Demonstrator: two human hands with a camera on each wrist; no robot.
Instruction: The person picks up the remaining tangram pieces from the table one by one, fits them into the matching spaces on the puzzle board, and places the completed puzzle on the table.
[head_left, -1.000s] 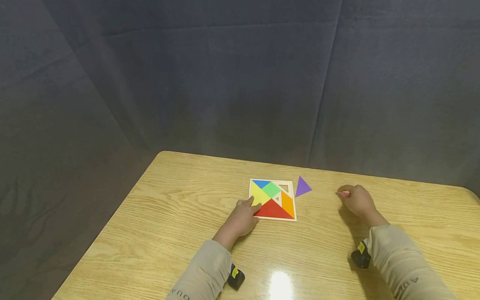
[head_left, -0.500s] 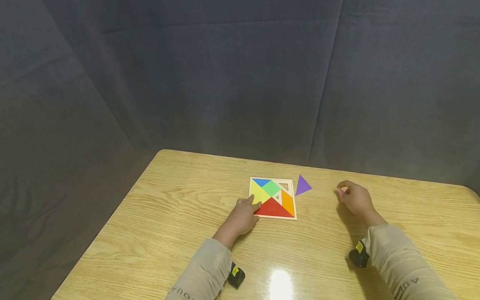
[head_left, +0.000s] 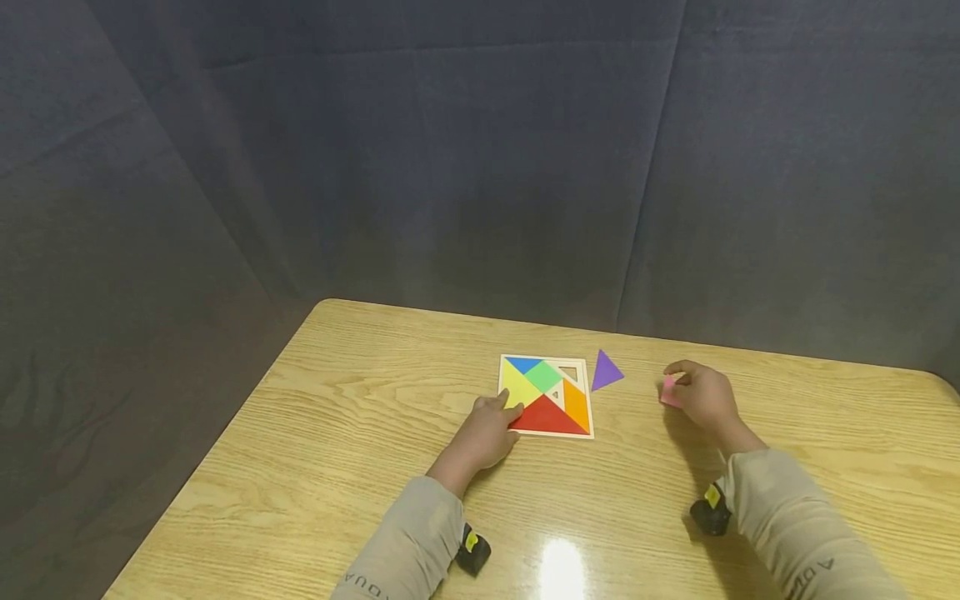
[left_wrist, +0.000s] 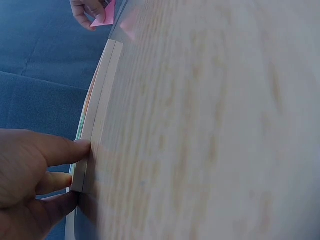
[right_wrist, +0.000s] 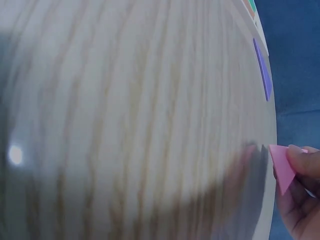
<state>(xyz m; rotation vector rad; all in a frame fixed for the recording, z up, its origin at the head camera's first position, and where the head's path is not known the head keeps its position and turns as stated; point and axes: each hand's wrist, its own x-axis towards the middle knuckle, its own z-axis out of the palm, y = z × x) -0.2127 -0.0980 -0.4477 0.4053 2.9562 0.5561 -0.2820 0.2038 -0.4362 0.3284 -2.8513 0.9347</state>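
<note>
My left hand [head_left: 483,433] holds the near-left corner of a square tangram board [head_left: 588,437]. In the left wrist view, one fingertip touches the board's front edge [left_wrist: 102,90] and others lie around the corner. Blue, green, yellow, red and orange pieces fill much of the board; two bare triangular recesses show at its right side. My right hand [head_left: 708,396] pinches a pink triangular tangram piece [head_left: 671,392], raised above the table in the right wrist view [right_wrist: 284,167]. Between board and right hand lies a purple triangle [head_left: 606,372], touched by neither hand.
The wooden table [head_left: 337,400] has its far edge just behind the board and the purple triangle. A dark curtain [head_left: 450,183] hangs behind and to the left. Black wrist cameras [head_left: 711,510] sit under both sleeves.
My right hand has moved slightly left with the pink triangle, which has turned so more of its face shows. The left hand and the board have stayed put.
</note>
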